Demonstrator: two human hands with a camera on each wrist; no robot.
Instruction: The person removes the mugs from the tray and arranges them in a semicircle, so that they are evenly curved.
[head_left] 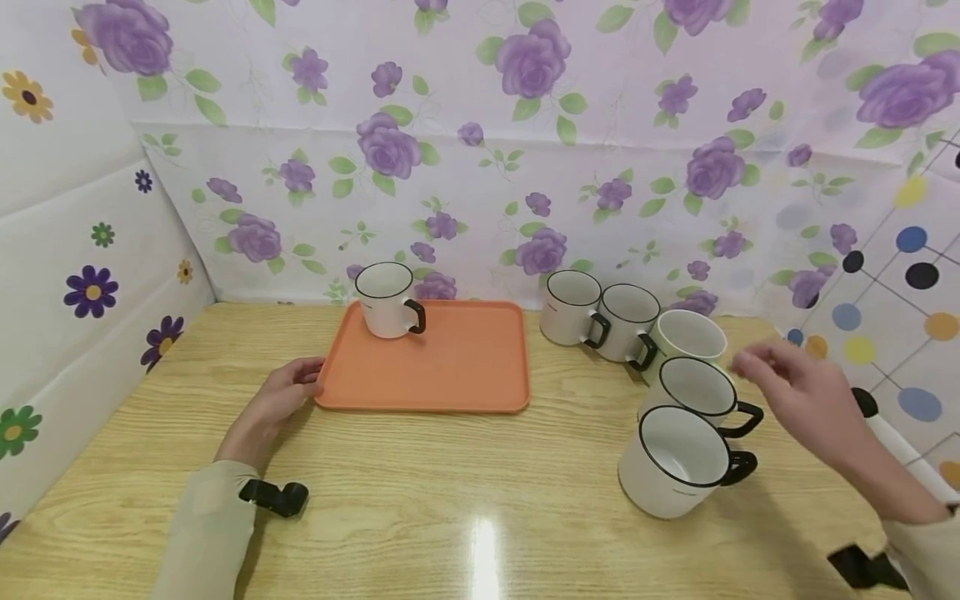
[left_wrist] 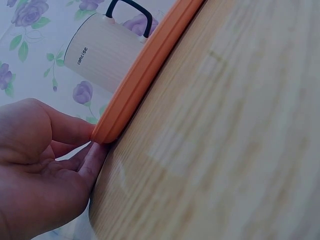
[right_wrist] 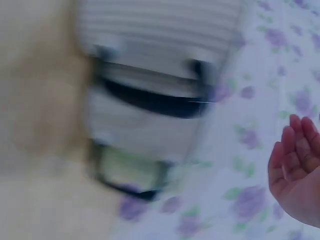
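Observation:
An orange tray [head_left: 465,375] lies on the wooden table, with one white black-rimmed mug [head_left: 386,302] at its far left corner. My left hand [head_left: 309,382] rests on the table, and its straight fingertips [left_wrist: 96,150] touch the tray's [left_wrist: 145,70] near left corner, below the mug [left_wrist: 100,50]. Several more white mugs stand in a curved row at the right, the nearest one [head_left: 671,460] tipped toward me. Blurred by motion, my right hand [head_left: 761,367] hovers just right of that row with loose fingers, holding nothing. The right wrist view is smeared, showing mugs [right_wrist: 150,100] and my right hand [right_wrist: 295,165].
Flowered sheets wall off the table at the back and left, and a dotted one at the right. A white pole with a black cap [head_left: 873,412] leans by the right edge. Bare wood [head_left: 450,500] fills the front.

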